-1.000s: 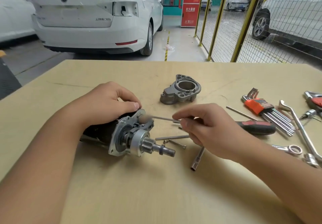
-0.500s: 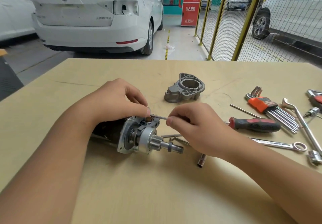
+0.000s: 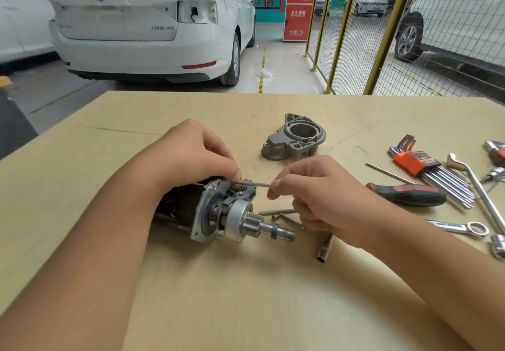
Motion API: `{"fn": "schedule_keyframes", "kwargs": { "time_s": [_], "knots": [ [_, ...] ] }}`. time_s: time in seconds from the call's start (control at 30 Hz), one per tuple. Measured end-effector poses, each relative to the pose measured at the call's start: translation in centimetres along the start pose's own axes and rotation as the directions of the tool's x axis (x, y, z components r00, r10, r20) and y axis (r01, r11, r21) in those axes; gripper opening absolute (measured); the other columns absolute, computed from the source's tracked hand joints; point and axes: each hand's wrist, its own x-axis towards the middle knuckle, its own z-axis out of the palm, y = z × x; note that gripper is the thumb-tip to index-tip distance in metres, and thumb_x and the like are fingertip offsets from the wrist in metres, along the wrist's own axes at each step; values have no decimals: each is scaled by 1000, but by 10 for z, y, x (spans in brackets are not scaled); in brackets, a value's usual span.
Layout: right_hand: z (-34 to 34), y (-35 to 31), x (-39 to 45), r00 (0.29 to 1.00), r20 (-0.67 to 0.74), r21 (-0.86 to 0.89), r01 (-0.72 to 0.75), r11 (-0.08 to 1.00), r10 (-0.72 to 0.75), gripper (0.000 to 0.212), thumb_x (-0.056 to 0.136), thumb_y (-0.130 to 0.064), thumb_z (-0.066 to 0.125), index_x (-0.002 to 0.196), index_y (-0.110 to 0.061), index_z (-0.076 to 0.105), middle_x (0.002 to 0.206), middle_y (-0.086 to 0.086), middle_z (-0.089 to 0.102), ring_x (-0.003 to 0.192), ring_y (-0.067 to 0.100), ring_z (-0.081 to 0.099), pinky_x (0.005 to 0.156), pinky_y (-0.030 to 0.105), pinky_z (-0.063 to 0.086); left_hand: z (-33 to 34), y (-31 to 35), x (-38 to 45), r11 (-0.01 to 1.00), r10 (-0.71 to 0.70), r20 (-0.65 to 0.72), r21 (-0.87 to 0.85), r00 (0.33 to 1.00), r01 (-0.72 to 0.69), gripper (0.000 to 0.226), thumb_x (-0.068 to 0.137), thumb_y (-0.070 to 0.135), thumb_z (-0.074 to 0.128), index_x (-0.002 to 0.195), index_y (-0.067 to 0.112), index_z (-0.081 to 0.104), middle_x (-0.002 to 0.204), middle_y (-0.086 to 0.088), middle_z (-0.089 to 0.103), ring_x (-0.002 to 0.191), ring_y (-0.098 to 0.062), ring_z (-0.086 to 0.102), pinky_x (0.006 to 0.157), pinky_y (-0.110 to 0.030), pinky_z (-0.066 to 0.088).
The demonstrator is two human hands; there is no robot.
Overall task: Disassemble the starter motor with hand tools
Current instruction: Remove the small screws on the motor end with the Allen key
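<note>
The starter motor (image 3: 218, 214) lies on its side on the wooden table (image 3: 246, 296), pinion gear and shaft pointing right. My left hand (image 3: 191, 156) grips the top of its black body, fingers curled near the fork lever. A thin metal rod (image 3: 254, 184) sticks out of the motor's upper front, and my right hand (image 3: 322, 200) pinches its right end between thumb and forefinger. The removed grey nose housing (image 3: 295, 139) stands behind the hands.
Loose long bolts (image 3: 284, 215) and a small socket (image 3: 325, 249) lie by the shaft. To the right are a red-black screwdriver (image 3: 410, 193), a hex key set (image 3: 431, 170), a combination spanner (image 3: 459, 227), and other wrenches. Parked cars and a yellow mesh fence stand beyond the table.
My right hand has moved left with the thin rod towards the motor's upper front. My left hand shifted its fingers up around the rod's entry point. The view drew closer.
</note>
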Motion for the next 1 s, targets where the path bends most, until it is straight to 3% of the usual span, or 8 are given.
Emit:
{"fn": "schedule_keyframes", "kwargs": {
  "time_s": [0.4,0.5,0.6,0.7,0.77,1.0],
  "knots": [
    [3,5,5,992,-17,-81,122,989,-124,15,87,-20,69,75,-13,74,49,1,29,44,17,22,47,27,21,0,-3,2,999,3,23,-41,1000,-2,25,53,43,82,77,35,83,70,3,75,62,-8,67,59,-27,53],
    [3,6,3,980,-38,-185,184,965,-195,17,91,-19,68,77,-12,74,47,-4,37,41,13,30,44,24,26,0,-3,2,999,6,27,-33,1000,-6,24,54,44,81,77,36,83,70,4,75,61,-7,68,59,-27,53],
    [5,5,3,936,-25,-395,314,863,-352,22,94,-18,66,73,-19,72,50,-13,50,43,4,41,43,14,31,0,-2,1,1000,7,23,-25,1000,-6,24,55,43,80,78,36,83,72,3,76,70,-15,73,65,-33,59],
    [7,4,2,863,18,-561,426,710,-504,27,94,-16,64,70,-28,62,54,-19,54,53,2,50,51,14,35,-1,-2,0,1000,5,22,-24,1000,-5,25,54,44,81,77,35,83,72,4,76,74,-18,74,71,-38,62],
    [7,4,1,816,59,-631,477,612,-576,21,94,-15,64,75,-24,66,58,-14,57,57,6,53,52,18,36,-1,-2,-1,1000,5,22,-24,1000,-5,25,55,44,82,77,35,83,72,5,76,75,-18,74,73,-39,63],
    [-1,0,3,749,165,-731,530,430,-641,12,93,-15,64,85,-11,73,60,-11,53,52,5,46,51,27,40,-1,-1,-2,1000,3,16,-21,1000,-2,26,54,45,81,77,34,82,73,6,75,75,-18,74,72,-38,61]
  ]
}}
